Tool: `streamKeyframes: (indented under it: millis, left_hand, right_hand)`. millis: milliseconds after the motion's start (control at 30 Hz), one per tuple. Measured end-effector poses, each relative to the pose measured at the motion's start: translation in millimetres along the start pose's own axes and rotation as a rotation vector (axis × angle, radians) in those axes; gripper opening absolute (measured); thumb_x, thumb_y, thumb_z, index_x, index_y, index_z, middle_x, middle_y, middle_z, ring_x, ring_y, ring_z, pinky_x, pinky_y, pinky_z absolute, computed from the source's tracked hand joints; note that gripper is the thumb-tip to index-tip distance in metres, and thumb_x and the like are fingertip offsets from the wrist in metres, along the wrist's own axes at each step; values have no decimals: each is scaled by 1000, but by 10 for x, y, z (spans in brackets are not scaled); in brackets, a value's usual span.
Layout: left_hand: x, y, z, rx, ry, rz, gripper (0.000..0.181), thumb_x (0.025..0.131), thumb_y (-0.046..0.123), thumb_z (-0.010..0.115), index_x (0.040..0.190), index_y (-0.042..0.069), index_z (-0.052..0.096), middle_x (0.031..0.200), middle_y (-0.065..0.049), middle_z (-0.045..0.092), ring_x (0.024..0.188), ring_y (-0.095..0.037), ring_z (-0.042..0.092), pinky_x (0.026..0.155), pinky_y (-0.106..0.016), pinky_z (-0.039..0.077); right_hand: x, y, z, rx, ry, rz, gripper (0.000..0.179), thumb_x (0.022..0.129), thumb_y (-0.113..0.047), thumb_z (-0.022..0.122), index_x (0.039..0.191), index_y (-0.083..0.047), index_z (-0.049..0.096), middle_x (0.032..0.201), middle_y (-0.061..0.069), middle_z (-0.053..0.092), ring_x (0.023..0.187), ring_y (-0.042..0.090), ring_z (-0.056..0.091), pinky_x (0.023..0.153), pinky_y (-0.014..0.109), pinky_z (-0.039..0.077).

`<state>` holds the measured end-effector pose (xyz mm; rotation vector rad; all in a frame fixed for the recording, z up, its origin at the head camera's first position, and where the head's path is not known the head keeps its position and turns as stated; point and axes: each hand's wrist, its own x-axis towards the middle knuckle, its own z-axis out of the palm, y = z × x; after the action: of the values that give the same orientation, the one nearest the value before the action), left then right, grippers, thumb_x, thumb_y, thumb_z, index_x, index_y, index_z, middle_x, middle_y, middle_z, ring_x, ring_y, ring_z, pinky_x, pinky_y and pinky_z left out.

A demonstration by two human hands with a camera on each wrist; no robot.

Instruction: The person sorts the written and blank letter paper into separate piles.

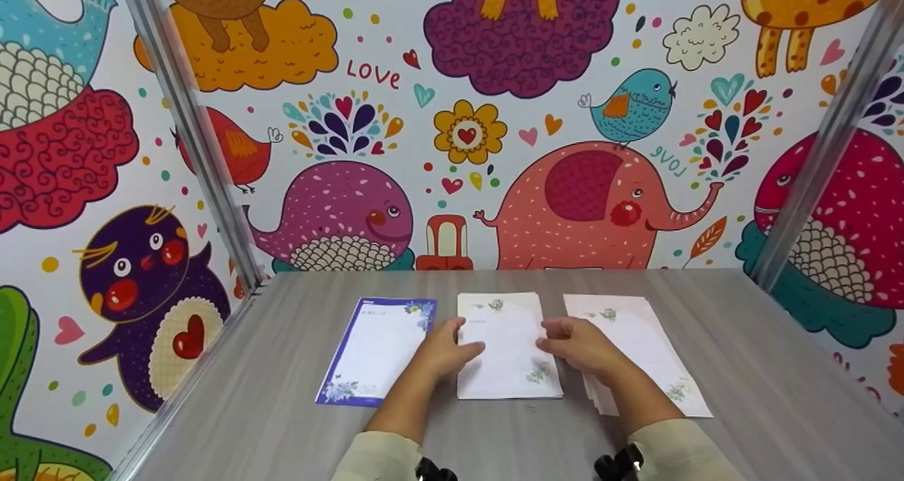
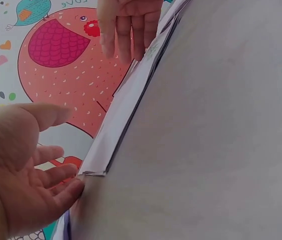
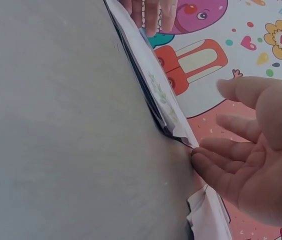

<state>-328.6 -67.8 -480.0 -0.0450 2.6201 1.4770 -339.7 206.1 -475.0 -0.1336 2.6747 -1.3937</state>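
Observation:
A stack of white printed paper sheets point(image 1: 503, 347) with small green plant motifs lies on the table between both hands. At its left edge is my left hand point(image 1: 445, 350), thumb spread over the margin and fingertips along the side. My right hand point(image 1: 580, 345) mirrors it at the right edge, thumb apart from the loosely bent fingers. In the left wrist view, the left hand's lower fingers point(image 2: 63, 192) meet the near corner of the stack point(image 2: 121, 122). The right wrist view has the right hand's fingertips point(image 3: 201, 157) right at the stack's corner.
Left of the middle stack lies paper with a blue-purple floral border point(image 1: 374, 350). To the right is another stack of pale sheets point(image 1: 635, 340), slightly fanned at its lower left, partly under the right forearm. The grey table point(image 1: 268, 410) meets walls covered in cartoon animals.

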Motion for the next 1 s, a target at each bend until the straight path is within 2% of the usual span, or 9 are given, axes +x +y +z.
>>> streamKeyframes:
  millis: [167, 300, 433, 567, 667, 767, 1000]
  left_hand:
    - [-27, -14, -6, 34, -25, -6, 78, 94, 43, 79, 160, 15, 47, 168, -17, 45, 156, -41, 43, 128, -65, 34]
    - [-58, -20, -13, 84, -67, -5, 84, 91, 45, 83, 161, 20, 46, 171, -15, 40, 159, -41, 39, 129, -67, 30]
    - [-91, -8, -21, 189, -132, 54, 88, 85, 43, 88, 161, 21, 48, 174, -11, 36, 162, -38, 34, 130, -66, 29]
    - [-136, 16, -19, 330, -189, 121, 88, 83, 39, 91, 159, 18, 52, 175, -8, 36, 164, -36, 31, 132, -62, 28]
    - [-180, 37, -11, 423, -203, 155, 83, 82, 36, 90, 155, 15, 56, 172, -8, 41, 162, -36, 33, 131, -60, 30]
    - [-217, 59, -4, 478, -201, 175, 79, 82, 35, 89, 152, 13, 60, 169, -8, 46, 161, -35, 36, 131, -58, 32]
    - [-218, 65, 12, 485, -194, 169, 72, 86, 35, 87, 150, 16, 62, 168, -6, 48, 161, -34, 36, 131, -58, 32]
  right_hand:
    - [-28, -1, 0, -52, -55, -22, 60, 94, -35, 82, 145, -9, 65, 140, 14, 71, 130, 31, 67, 110, 53, 57]
    - [-55, -16, -13, -125, -104, -63, 66, 90, -34, 86, 148, -13, 64, 146, 14, 67, 136, 33, 63, 117, 59, 50]
    - [-79, -35, -21, -231, -165, -109, 72, 84, -31, 91, 149, -20, 64, 157, 14, 60, 148, 38, 53, 124, 64, 40]
    - [-107, -67, -4, -322, -214, -143, 75, 78, -23, 95, 147, -18, 65, 161, 12, 57, 154, 39, 48, 126, 64, 36]
    - [-120, -93, 26, -397, -216, -149, 73, 76, -19, 96, 144, -17, 68, 158, 10, 60, 152, 38, 51, 125, 63, 38]
    - [-135, -113, 50, -441, -207, -123, 69, 77, -20, 96, 141, -19, 70, 157, 7, 61, 151, 36, 52, 125, 63, 39]
    - [-137, -131, 62, -449, -181, -116, 63, 79, -18, 95, 138, -17, 73, 154, 6, 65, 149, 35, 54, 124, 62, 40]
